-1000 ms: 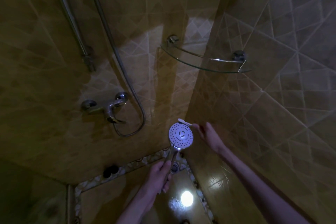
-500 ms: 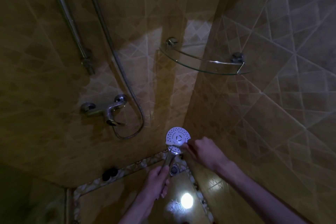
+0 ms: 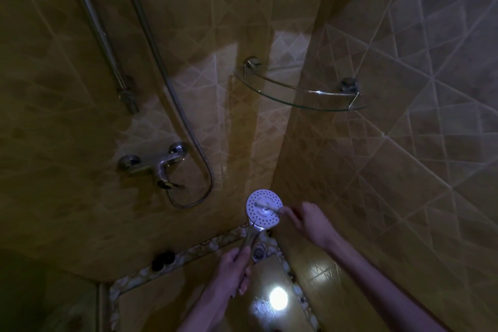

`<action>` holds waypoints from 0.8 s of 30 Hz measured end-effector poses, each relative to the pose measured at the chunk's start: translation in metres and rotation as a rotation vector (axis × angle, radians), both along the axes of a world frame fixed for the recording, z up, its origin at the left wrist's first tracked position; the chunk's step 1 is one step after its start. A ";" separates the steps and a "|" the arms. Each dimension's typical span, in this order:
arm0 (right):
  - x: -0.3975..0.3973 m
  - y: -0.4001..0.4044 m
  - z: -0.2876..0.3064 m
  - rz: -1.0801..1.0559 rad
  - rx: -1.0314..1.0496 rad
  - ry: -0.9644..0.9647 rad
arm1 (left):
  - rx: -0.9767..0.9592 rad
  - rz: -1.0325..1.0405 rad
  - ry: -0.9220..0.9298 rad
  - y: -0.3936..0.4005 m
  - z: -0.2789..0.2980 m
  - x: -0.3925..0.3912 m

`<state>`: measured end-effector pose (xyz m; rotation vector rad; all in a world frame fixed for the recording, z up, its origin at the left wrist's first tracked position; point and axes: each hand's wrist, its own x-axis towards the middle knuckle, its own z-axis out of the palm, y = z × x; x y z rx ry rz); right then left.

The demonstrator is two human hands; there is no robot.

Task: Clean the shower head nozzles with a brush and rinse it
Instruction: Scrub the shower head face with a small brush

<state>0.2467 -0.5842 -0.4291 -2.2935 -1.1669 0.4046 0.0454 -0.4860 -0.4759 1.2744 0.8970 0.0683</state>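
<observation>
Your right hand's fingers [image 3: 292, 217] are pinching the end of a small pale toothbrush-like brush [image 3: 269, 207], whose head is lying across the middle of the round white perforated face of the shower head [image 3: 264, 210]; the exact pinch is blurred, so you cannot tell how many fingers are on it. The right hand [image 3: 310, 224] is sitting just beside the disc's right edge. Lower down, your left hand [image 3: 234, 268] is wrapping closed around the chrome handle [image 3: 250, 240] of the shower head, holding it face-up above the corner of the tiled shower floor [image 3: 210, 302], over the round drain [image 3: 259, 252]. The brush is probably light and stiff, so a short grip near the bristles is giving you pressure on the nozzles. The shower head is likely a light plastic shell with a smooth plated handle that is going to be slippery when wet; you are best gripping it mid-handle, firmly. The flexible metal hose [image 3: 188, 148] looping from the chrome wall mixer tap [image 3: 156, 167] is likely tugging a little as you tilt. The glass corner shelf [image 3: 301, 100] is hanging well apart, above.
</observation>
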 end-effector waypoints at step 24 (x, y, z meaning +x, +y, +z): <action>0.016 0.022 0.019 -0.048 -0.011 -0.021 | -0.026 0.004 -0.045 0.006 -0.009 0.002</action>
